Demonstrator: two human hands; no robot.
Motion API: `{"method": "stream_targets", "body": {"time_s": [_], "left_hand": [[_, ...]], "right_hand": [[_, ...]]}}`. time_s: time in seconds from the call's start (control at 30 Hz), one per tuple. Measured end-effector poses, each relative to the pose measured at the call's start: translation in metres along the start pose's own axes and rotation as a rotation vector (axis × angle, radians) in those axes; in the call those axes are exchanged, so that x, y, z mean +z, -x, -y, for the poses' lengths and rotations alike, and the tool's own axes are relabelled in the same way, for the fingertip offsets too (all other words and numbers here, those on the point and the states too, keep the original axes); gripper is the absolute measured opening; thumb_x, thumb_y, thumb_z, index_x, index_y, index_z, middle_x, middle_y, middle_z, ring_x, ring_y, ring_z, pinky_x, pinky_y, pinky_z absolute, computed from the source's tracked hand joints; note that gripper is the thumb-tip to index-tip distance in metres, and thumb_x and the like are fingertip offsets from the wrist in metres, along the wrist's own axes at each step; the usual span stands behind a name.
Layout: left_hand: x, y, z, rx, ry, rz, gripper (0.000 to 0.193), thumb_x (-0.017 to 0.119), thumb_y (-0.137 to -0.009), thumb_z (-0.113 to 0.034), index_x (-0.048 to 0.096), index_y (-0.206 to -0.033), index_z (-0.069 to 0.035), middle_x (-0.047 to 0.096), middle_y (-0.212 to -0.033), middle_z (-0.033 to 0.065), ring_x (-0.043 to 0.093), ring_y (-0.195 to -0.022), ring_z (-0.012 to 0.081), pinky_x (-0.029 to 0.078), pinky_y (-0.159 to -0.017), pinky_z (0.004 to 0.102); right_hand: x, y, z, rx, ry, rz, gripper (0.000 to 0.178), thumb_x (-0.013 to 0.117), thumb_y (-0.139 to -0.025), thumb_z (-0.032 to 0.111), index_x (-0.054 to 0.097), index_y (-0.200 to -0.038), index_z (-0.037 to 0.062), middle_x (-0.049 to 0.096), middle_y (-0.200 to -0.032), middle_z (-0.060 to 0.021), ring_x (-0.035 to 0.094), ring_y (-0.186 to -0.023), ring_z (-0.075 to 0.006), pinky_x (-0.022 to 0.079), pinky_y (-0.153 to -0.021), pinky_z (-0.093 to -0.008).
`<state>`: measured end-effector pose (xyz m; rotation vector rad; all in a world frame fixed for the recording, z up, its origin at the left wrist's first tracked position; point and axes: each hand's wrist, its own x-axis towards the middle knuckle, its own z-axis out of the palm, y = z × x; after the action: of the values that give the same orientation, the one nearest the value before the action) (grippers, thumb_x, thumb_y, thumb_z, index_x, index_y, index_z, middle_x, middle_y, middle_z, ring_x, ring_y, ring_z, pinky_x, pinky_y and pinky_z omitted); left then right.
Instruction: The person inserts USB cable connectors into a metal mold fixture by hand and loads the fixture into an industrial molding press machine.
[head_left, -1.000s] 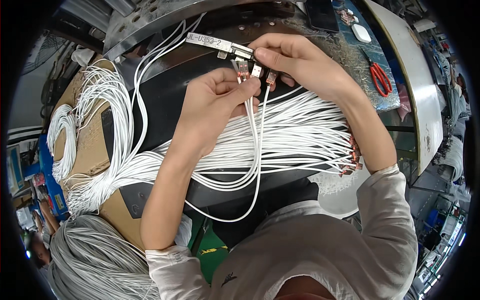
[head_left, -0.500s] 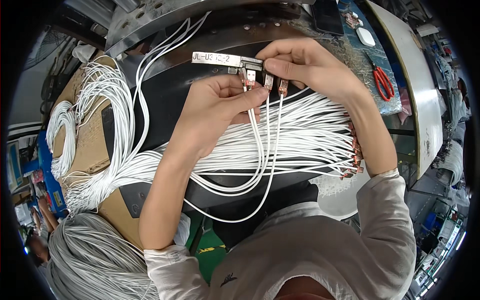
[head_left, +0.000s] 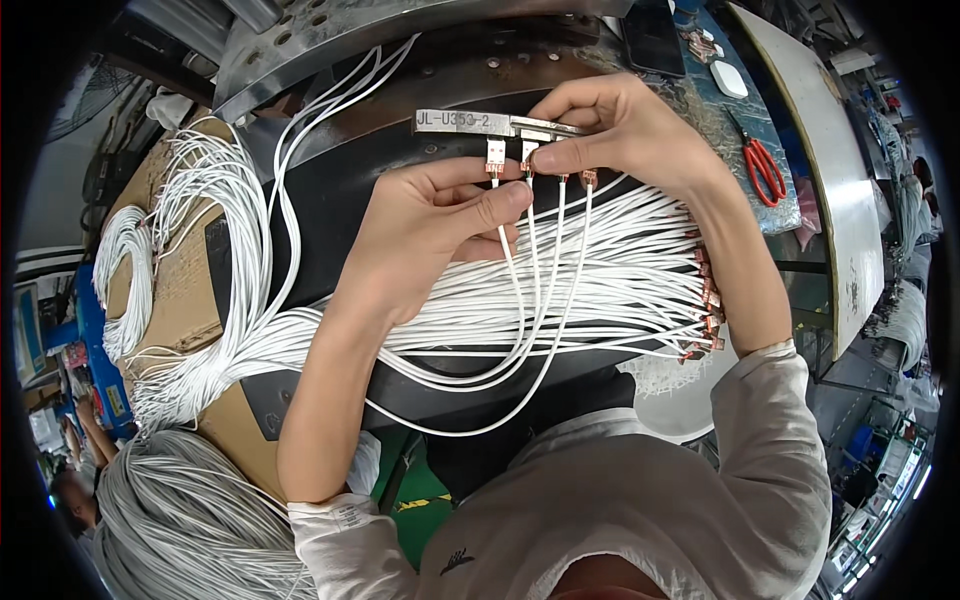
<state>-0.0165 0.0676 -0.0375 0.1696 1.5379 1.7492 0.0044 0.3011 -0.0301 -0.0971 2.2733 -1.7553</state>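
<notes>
Dark and crowded, the bench (head_left: pixel 330 230) is covered by a thick bundle of white wires (head_left: pixel 620 280), with red scissors (head_left: pixel 762 168) off to the right. Up near the top, the right hand (head_left: pixel 630 130) grips a flat metal bar (head_left: pixel 480 122) at its end, fingers closed on it. The left hand (head_left: pixel 440 230) pinches one thin wire (head_left: pixel 510 270) just under its small copper end piece (head_left: pixel 494 155), which sits at the bar. Three more wires hang in loops beside it — they could tangle or tug loose. If the pinch slips, the end piece may bend or pop out.
</notes>
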Motion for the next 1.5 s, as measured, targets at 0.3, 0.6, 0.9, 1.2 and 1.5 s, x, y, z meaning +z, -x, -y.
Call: {"method": "stream_targets", "body": {"time_s": [0.3, 0.6, 0.9, 1.2, 1.5], "left_hand": [[-0.001, 0.007, -0.018, 0.0, -0.712, -0.191, 0.03, 0.072, -0.092, -0.029, 0.076, -0.093, 0.001, 0.064, -0.064, 0.0069, 0.063, -0.062, 0.0084, 0.047, -0.054, 0.0242], [-0.018, 0.005, -0.01, 0.45, -0.907, -0.578, 0.026, 0.073, -0.089, -0.026, 0.074, -0.086, 0.001, 0.063, -0.065, 0.0109, 0.064, -0.062, 0.0209, 0.046, -0.056, 0.0309], [-0.039, -0.083, -0.028, 1.018, -1.761, -0.67, 0.036, 0.068, -0.081, -0.005, 0.063, -0.115, -0.001, 0.062, -0.11, 0.0159, 0.057, -0.112, 0.035, 0.055, -0.08, 0.046], [-0.036, -0.115, -0.041, 0.898, -1.826, -0.769, 0.041, 0.065, -0.081, -0.004, 0.059, -0.122, -0.001, 0.069, -0.101, 0.0195, 0.068, -0.09, 0.0377, 0.06, -0.076, 0.0442], [-0.018, -0.014, -0.042, 1.084, -1.308, -0.378, 0.007, 0.068, -0.08, -0.007, 0.066, -0.079, -0.001, 0.065, -0.072, 0.0187, 0.065, -0.063, 0.0326, 0.051, -0.056, 0.0396]], "right_hand": [[-0.016, -0.019, -0.011, -0.312, 0.582, -0.001, 0.038, 0.084, -0.076, 0.013, 0.072, -0.109, -0.0007, 0.069, -0.093, -0.0068, 0.065, -0.082, -0.0154, 0.05, -0.071, -0.0272], [-0.031, 0.005, -0.002, -0.219, 0.948, -0.142, 0.034, 0.077, -0.083, 0.021, 0.071, -0.111, 0.0025, 0.064, -0.106, -0.0119, 0.062, -0.102, -0.031, 0.049, -0.088, -0.0386], [-0.055, -0.115, -0.005, -0.542, 1.082, -0.476, 0.022, 0.062, -0.096, 0.015, 0.067, -0.113, 0.0027, 0.068, -0.105, -0.0133, 0.065, -0.087, -0.0339, 0.052, -0.083, -0.0396], [-0.072, -0.183, -0.017, -0.807, 0.708, -0.532, 0.026, 0.068, -0.091, 0.019, 0.064, -0.113, 0.0059, 0.069, -0.103, -0.0134, 0.064, -0.09, -0.0207, 0.052, -0.083, -0.0353], [-0.054, -0.114, -0.006, -0.494, 1.089, -0.633, 0.028, 0.069, -0.09, 0.02, 0.064, -0.111, 0.0024, 0.066, -0.108, -0.0212, 0.062, -0.1, -0.0382, 0.05, -0.085, -0.0401]]}}
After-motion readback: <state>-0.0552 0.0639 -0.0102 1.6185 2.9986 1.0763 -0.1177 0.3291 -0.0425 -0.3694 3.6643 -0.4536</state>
